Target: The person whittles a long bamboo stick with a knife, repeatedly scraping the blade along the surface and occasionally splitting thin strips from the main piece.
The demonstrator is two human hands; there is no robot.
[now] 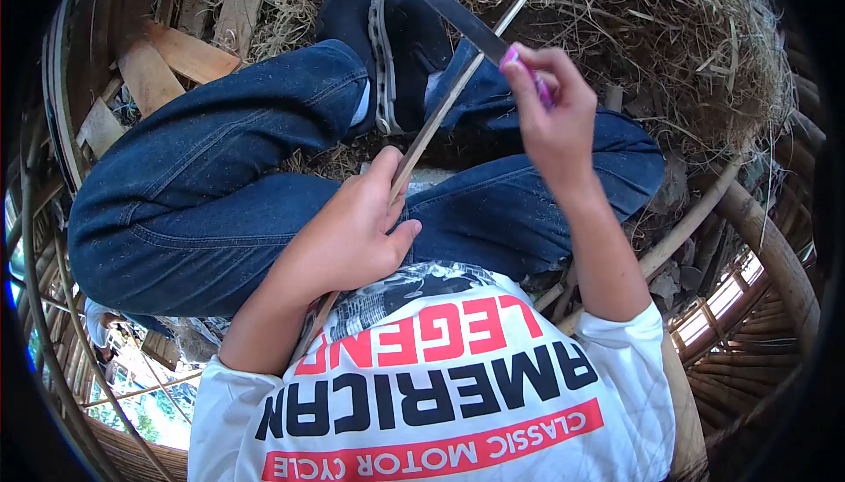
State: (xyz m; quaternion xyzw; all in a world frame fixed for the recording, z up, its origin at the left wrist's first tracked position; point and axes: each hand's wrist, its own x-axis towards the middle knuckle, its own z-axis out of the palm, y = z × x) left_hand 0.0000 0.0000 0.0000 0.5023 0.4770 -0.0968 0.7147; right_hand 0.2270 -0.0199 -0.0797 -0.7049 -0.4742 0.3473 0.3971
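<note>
A long thin bamboo strip (446, 103) runs slantwise from my lap up past the top edge of the head view. My left hand (363, 218) is closed around its lower part, over my lap. In my right hand (556, 108) is a knife with a pink handle (531, 77), fingers wrapped around the grip. The dark, broad knife blade (462, 22) points up and left and crosses the strip, its edge right at the strip's surface. Below my left hand the strip's lower end passes along my shirt beside the forearm.
My crossed legs in jeans (202, 165) and dark shoes (407, 51) frame the work. Dry straw (669, 51) covers the ground ahead. Flat wood pieces (189, 52) lie at the left. Bamboo poles (770, 244) and a slatted wall stand at the right.
</note>
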